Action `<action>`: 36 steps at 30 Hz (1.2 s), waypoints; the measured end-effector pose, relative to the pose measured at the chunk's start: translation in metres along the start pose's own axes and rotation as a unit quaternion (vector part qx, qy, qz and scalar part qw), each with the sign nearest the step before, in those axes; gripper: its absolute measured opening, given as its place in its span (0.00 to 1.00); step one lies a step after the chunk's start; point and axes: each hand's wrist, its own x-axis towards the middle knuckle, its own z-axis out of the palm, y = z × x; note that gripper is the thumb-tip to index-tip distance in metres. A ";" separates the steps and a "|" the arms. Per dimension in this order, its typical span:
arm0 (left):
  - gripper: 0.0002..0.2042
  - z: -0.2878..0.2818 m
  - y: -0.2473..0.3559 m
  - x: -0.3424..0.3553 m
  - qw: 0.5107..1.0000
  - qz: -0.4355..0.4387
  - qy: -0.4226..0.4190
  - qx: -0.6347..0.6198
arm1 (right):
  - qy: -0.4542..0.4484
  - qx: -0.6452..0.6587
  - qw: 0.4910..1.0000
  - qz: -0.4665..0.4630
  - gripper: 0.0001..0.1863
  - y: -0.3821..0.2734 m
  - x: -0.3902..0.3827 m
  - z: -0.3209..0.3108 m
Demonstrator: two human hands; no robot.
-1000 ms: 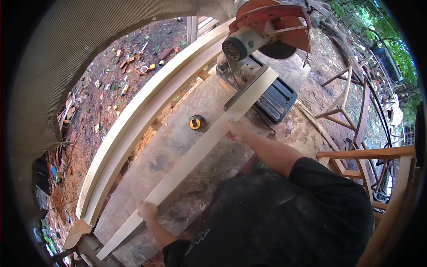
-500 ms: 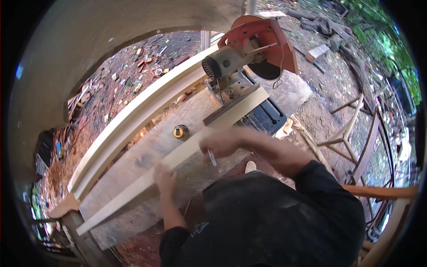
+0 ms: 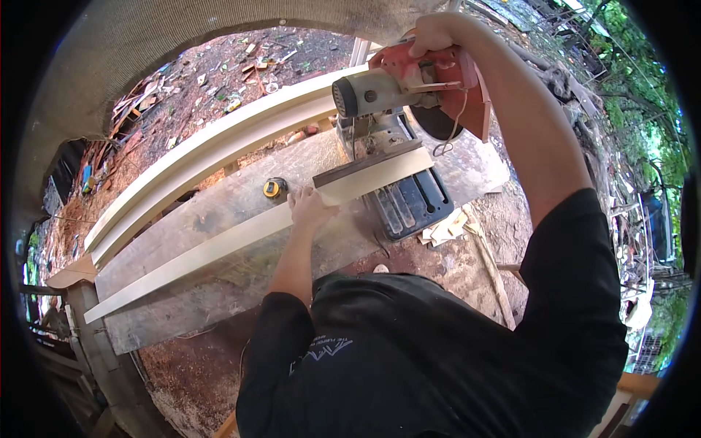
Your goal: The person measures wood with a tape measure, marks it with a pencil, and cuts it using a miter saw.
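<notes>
A long pale wooden board (image 3: pixel 201 254) lies slantwise over the workbench, its right end on the dark base (image 3: pixel 412 208) of a chop saw. My left hand (image 3: pixel 310 208) is closed over the board, just left of the dark wooden fence strip (image 3: pixel 365 163). My right arm reaches up and forward, and my right hand (image 3: pixel 435 34) is wrapped round the top of the saw head (image 3: pixel 398 67), at its handle. The saw's red guard and grey motor stand raised above the board. A yellow and black tape measure (image 3: pixel 274 188) sits on the bench beyond my left hand.
Long pale timber pieces (image 3: pixel 219 155) run along the bench's far side. Wood offcuts (image 3: pixel 445 228) lie right of the saw base. A cord (image 3: pixel 458 120) hangs from the saw head. Debris covers the ground beyond, and a cloth sheet (image 3: pixel 219 22) hangs at upper left.
My right hand has gone from above the board, where it held a slim pale stick, up to the saw head. My left hand has slid rightward along the board, nearer the fence.
</notes>
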 end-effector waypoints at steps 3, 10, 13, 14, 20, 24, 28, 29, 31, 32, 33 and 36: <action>0.36 0.006 -0.001 -0.002 0.999 0.036 0.035 0.021 | -0.064 0.211 0.975 0.007 0.21 -0.008 -0.040 0.019; 0.35 0.024 0.000 0.007 0.994 0.068 0.082 0.005 | -0.071 0.529 0.832 0.147 0.17 -0.029 -0.092 0.054; 0.34 0.027 0.002 0.006 0.988 0.083 0.123 0.034 | -0.105 0.629 0.757 0.143 0.17 -0.019 -0.087 0.069; 0.33 0.027 0.003 0.006 0.986 0.090 0.136 0.039 | -0.107 0.629 0.756 0.149 0.17 -0.015 -0.087 0.073; 0.29 0.030 -0.007 0.008 0.985 0.094 0.146 0.011 | -0.084 0.561 0.811 0.142 0.16 -0.030 -0.091 0.059; 0.30 0.031 -0.009 0.006 0.984 0.108 0.138 -0.027 | -0.065 0.534 0.829 0.154 0.16 -0.027 -0.093 0.079; 0.28 0.030 -0.009 0.002 0.984 0.101 0.145 -0.021 | -0.070 0.520 0.833 0.179 0.16 -0.036 -0.105 0.086; 0.28 0.030 -0.010 0.002 0.981 0.110 0.159 -0.022 | -0.073 0.533 0.821 0.192 0.16 -0.035 -0.105 0.090; 0.27 0.030 -0.011 0.003 0.977 0.124 0.172 -0.022 | -0.080 0.537 0.818 0.187 0.17 -0.033 -0.108 0.098; 0.26 0.031 -0.011 0.003 0.979 0.119 0.167 -0.019 | -0.067 0.544 0.816 0.184 0.18 -0.032 -0.108 0.104; 0.26 0.029 -0.009 0.003 0.980 0.116 0.163 -0.015 | -0.052 0.551 0.813 0.180 0.19 -0.033 -0.110 0.106; 0.25 0.023 -0.006 0.000 0.984 0.102 0.146 0.001 | -0.060 0.529 0.825 0.189 0.18 -0.039 -0.116 0.106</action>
